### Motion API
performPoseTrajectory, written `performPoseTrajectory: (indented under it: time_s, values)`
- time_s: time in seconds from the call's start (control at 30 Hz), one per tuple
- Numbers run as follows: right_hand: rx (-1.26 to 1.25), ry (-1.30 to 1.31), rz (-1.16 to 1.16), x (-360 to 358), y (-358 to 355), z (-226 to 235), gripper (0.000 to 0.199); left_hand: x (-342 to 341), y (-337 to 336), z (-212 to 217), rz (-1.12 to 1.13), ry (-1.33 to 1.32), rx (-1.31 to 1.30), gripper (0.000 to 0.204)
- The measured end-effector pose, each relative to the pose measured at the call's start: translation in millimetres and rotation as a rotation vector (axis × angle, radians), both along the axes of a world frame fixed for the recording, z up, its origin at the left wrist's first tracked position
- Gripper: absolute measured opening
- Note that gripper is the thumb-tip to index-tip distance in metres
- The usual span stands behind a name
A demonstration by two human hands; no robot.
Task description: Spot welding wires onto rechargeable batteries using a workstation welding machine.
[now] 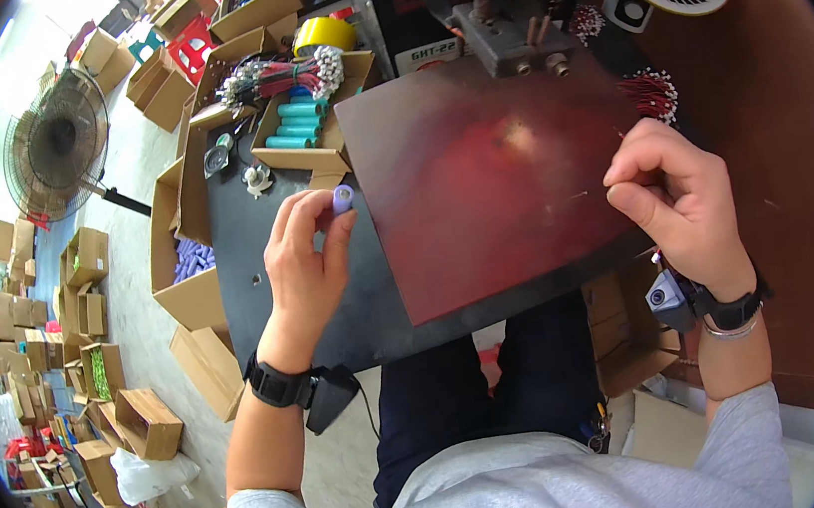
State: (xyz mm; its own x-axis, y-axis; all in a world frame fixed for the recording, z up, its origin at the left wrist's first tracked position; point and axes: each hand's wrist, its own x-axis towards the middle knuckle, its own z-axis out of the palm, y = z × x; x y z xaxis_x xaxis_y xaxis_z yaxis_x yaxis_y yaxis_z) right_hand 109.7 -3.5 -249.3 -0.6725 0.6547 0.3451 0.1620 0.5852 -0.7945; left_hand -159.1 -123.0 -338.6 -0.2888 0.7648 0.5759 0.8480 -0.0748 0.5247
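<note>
- Soft grey shirt cloth (pixel 500 494) is seen closest, creased over the lap, with dark, matte trousers (pixel 425 412) stretched out beneath the edge of the worktop (pixel 269 230).
- Black straps (pixel 279 384) are worn round both wrists, each fitted with a small hard-shelled block.
- By the left hand (pixel 304 251), a smooth purple cylinder (pixel 343 199) is pinched; its grip is closed down to the cylinder's width, between thumb and fingers. One round end is turned upward, and the cylinder is held just beside the left edge of a red-brown sheet (pixel 483 215).
- At the right hand (pixel 676 188), the fingers are curled and the grip is drawn nearly together at thumb and forefinger, over the sheet's right side; whether anything thin is held cannot be told.
- Glossy and flat, the straight-edged sheet is marked by a pale patch of glare.
- Above its far edge, a blocky metal machine head (pixel 514 46) is fitted with rods and bolts.
- Smooth teal cylinders (pixel 292 142) are laid in a creased cardboard box (pixel 331 155), beneath a tangle of white-tipped wires (pixel 277 80).
- Further purple cylinders (pixel 195 261) are heaped loosely in a carton (pixel 190 304) left of the worktop.
</note>
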Motion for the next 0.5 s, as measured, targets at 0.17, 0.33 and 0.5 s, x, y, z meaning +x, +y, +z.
performPoseTrajectory:
  time_s: [0.17,0.33,0.5]
  values:
    - [-0.146,0.045,0.042,-3.1,8.7,-3.2,0.006,35.0,17.2,35.4,-0.177,0.025,0.119,0.017]
    - [-0.286,0.042,0.151,-14.4,24.3,-7.1,0.012,57.3,38.7,53.4,-0.282,-0.043,0.016,0.018]
    - [-0.562,0.040,0.169,-30.0,54.0,-21.7,0.010,76.6,78.2,66.6,-0.384,-0.203,-0.291,0.022]
